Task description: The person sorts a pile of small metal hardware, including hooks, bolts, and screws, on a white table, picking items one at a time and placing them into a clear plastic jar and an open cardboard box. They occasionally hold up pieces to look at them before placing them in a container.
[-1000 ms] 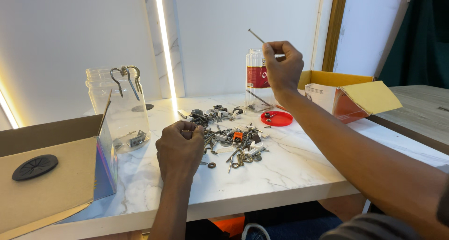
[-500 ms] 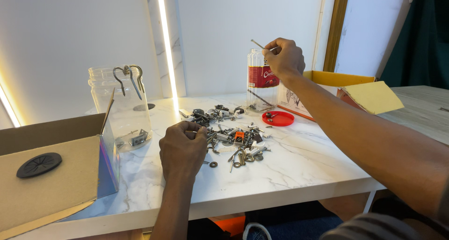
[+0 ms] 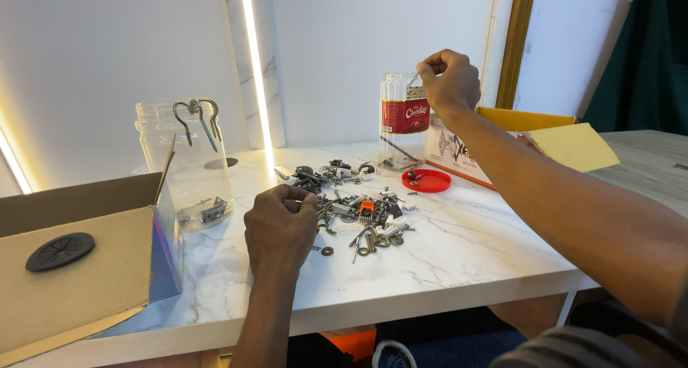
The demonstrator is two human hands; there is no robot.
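A pile of mixed metal hardware [image 3: 358, 210], with screws, hooks and washers, lies mid-table. My left hand [image 3: 278, 228] rests at the pile's left edge, its fingers curled and pinching a small metal piece. My right hand [image 3: 448, 81] is raised over the mouth of a clear plastic jar [image 3: 403, 121] with a red label. Its fingertips pinch a thin metal rod [image 3: 413, 78], of which only a short end shows at the jar's rim. Another thin rod leans inside the jar.
A red lid [image 3: 426, 181] lies in front of the plastic jar. At the left stands a glass jar [image 3: 185, 167] with hooks hung on its rim. Beside it is an open cardboard box [image 3: 86, 268] holding a black disc [image 3: 61, 251]. A yellow open carton [image 3: 545, 135] sits at the right.
My right hand has come down from high above the table to the plastic jar's mouth, and the rod that stuck up from it now shows only a short end. My left hand stays at the pile.
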